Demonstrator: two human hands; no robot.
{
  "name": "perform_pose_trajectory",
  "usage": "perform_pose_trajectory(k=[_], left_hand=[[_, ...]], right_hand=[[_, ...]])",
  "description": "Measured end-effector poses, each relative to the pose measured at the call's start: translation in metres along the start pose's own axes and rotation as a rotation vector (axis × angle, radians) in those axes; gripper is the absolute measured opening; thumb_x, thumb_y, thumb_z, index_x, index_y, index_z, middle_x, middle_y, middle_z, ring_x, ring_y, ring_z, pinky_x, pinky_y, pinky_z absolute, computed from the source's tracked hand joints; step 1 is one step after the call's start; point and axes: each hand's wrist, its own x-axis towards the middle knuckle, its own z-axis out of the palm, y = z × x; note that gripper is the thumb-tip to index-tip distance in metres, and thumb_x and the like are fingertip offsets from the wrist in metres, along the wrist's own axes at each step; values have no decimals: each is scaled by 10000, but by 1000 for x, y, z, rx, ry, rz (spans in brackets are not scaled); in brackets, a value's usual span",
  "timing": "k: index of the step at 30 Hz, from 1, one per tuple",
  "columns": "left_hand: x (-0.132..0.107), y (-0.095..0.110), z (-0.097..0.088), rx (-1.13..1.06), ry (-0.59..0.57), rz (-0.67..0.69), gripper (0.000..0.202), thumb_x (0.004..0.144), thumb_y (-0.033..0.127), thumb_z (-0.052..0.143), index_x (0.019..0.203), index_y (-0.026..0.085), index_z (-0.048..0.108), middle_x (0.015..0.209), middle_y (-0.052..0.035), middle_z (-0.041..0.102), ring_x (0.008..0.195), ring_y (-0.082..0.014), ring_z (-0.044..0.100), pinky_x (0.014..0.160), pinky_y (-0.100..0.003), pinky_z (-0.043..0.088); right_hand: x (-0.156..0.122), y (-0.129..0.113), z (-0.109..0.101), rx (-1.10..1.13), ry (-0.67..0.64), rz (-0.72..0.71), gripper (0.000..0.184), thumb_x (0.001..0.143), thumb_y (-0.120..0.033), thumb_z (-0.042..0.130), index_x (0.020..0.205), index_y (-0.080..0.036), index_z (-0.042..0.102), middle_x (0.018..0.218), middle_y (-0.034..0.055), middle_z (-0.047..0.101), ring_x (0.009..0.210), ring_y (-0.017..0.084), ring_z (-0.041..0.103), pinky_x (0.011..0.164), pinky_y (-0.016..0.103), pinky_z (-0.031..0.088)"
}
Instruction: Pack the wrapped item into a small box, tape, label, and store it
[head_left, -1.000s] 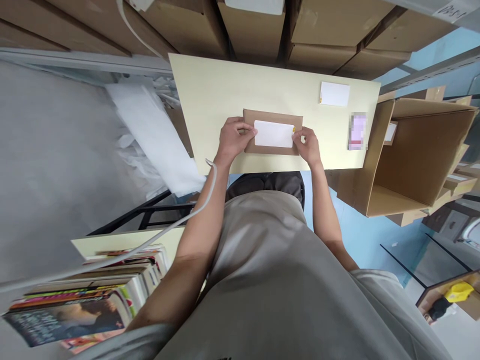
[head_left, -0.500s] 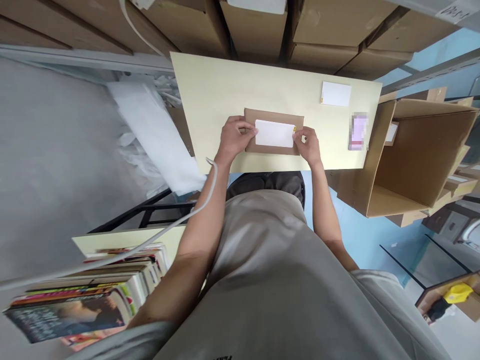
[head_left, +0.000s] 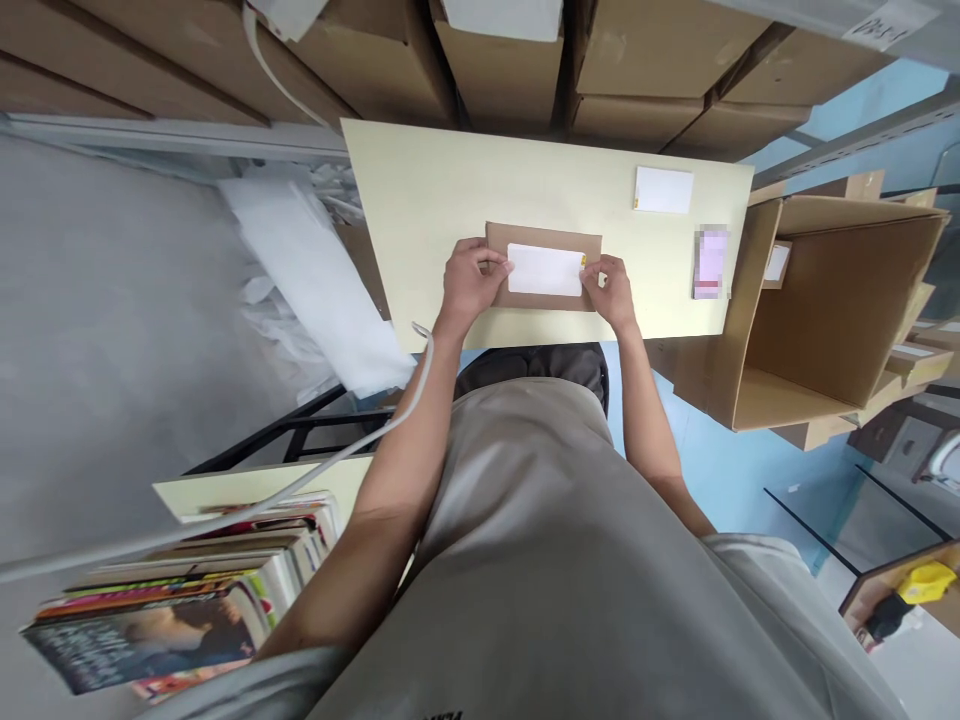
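A white label [head_left: 544, 271] with a small yellow mark at its right end lies over a flat brown cardboard package [head_left: 546, 238]. My left hand [head_left: 470, 283] pinches the label's left end between thumb and fingertips. At its right end, beside the yellow mark, my right hand [head_left: 611, 293] pinches it in the same way. Brown cardboard shows all round the label. Whether the label lies fully against the cardboard, I cannot tell. Beneath it all is a pale yellow tabletop [head_left: 427, 180].
Toward the table's back right lie a stack of white labels [head_left: 664, 190] and a blurred purple object [head_left: 710, 262]. An open cardboard box [head_left: 825, 310] stands right of the table. Books [head_left: 150, 630] sit at lower left; a white cable [head_left: 300, 475] crosses my left arm.
The camera view has shifted slightly. Both hands keep their pinch on the label, and it stays in about the same place over the cardboard.
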Motion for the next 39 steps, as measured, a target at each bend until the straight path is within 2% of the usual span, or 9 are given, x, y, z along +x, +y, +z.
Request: perform_pose_trajectory(k=[4, 7, 10, 13, 17, 22, 27, 34, 39], left_hand=[[-4, 5, 4, 31, 44, -9, 87, 923, 208, 835, 1004, 188, 808, 1353, -106, 720, 1348, -287, 701, 1136, -404, 614], [-8, 14, 8, 55, 79, -14, 58, 910, 198, 817, 957, 196, 784, 1351, -111, 716, 1357, -297, 698, 1216, -442, 568], [-13, 24, 13, 82, 109, -21, 173, 847, 218, 889, 928, 211, 737, 1352, -113, 696, 1376, -319, 687, 1248, -473, 548], [-19, 31, 20, 105, 134, -24, 304, 803, 249, 949, 928, 230, 673, 1323, -114, 684, 1369, -327, 672, 1249, -492, 550], [-22, 34, 26, 120, 170, -6, 332, 871, 297, 918, 983, 260, 607, 1265, -109, 701, 1334, -316, 674, 1249, -495, 541], [-11, 32, 24, 107, 242, -151, 468, 898, 353, 909, 1158, 277, 528, 1208, -66, 724, 1128, -289, 762, 1161, -479, 572], [-2, 40, 30, 93, 273, -223, 446, 918, 380, 891, 1113, 281, 502, 1185, -65, 733, 1170, -298, 763, 1202, -480, 550], [5, 60, 47, 17, 285, -274, 736, 734, 306, 1042, 1223, 206, 501, 1450, -248, 617, 1491, -423, 597, 1333, -587, 436], [11, 53, 37, -60, 252, -315, 519, 882, 325, 928, 1155, 241, 495, 1349, -137, 677, 1369, -305, 671, 1301, -516, 460]], right_hand=[[-4, -9, -1, -21, 17, -15, 159, 1058, -387, 748, 992, -250, 793, 1288, 133, 767, 1434, 313, 673, 1321, 555, 525], [-7, -21, -2, -41, 30, 72, 134, 1013, -365, 805, 964, -244, 773, 1317, 125, 763, 1379, 308, 700, 1313, 537, 528], [-9, -35, 3, -58, 70, 186, 224, 933, -382, 904, 918, -243, 728, 1373, 113, 733, 1303, 305, 727, 1262, 513, 559], [-11, -47, 13, -75, 132, 286, 293, 939, -424, 908, 883, -250, 679, 1361, 101, 726, 1228, 286, 736, 1193, 474, 584], [-14, -54, 22, -89, 221, 372, 342, 981, -491, 888, 959, -260, 636, 1311, 97, 751, 1182, 268, 727, 1134, 428, 578], [-8, -50, 18, -33, 256, 485, 425, 976, -592, 869, 1010, -294, 569, 1153, 56, 782, 1159, 292, 739, 1073, 439, 579], [3, -47, 20, -10, 252, 482, 442, 1019, -649, 785, 923, -294, 539, 1115, 51, 784, 1178, 307, 754, 1156, 500, 550], [13, -51, 21, -19, 281, 509, 494, 982, -659, 843, 848, -293, 540, 1128, 114, 799, 1171, 347, 770, 1139, 545, 586], [11, -48, 6, 13, 197, 467, 473, 1041, -605, 760, 785, -297, 509, 962, 54, 777, 1069, 287, 756, 1067, 442, 607]])
